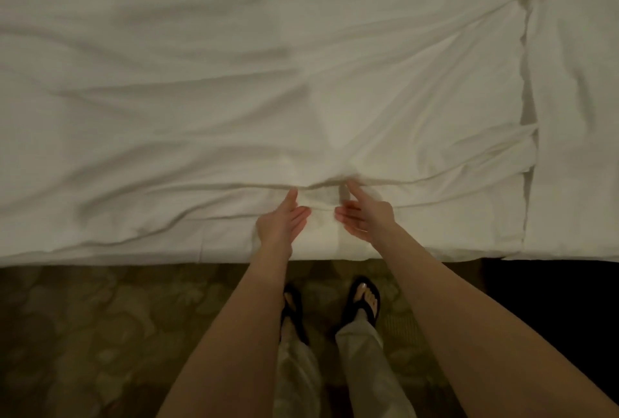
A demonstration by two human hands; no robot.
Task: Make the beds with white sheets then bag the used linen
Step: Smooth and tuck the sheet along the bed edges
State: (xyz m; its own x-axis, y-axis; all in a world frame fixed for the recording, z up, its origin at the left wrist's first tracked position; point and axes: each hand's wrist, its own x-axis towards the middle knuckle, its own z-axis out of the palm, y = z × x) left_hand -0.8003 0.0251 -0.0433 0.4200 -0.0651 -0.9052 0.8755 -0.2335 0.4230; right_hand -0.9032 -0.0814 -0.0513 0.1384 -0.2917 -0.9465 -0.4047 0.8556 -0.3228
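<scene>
Both hands are spread wide, holding nothing: our left hand and right hand rest palms inward on the white sheet, thumbs up toward a small bunched ridge betw. them. We can't tell if the fingertips pinch any cloth; looks more like flat pressing. We judge the grip sits here to smooth or push out that ridge near the bed's edge, w/ both hands close together so the slack gets worked from one spot.

Outward from the grip, creases fan away across the sheet, so it's laid but not yet flat. Off to the right, a second white layer overlaps, its edge running away from us. Below the grip the sheet hangs over the bed side, w/ patterned carpet and our sandalled feet underneath. No used linen or bag in view; bagging prob. still ahead.
</scene>
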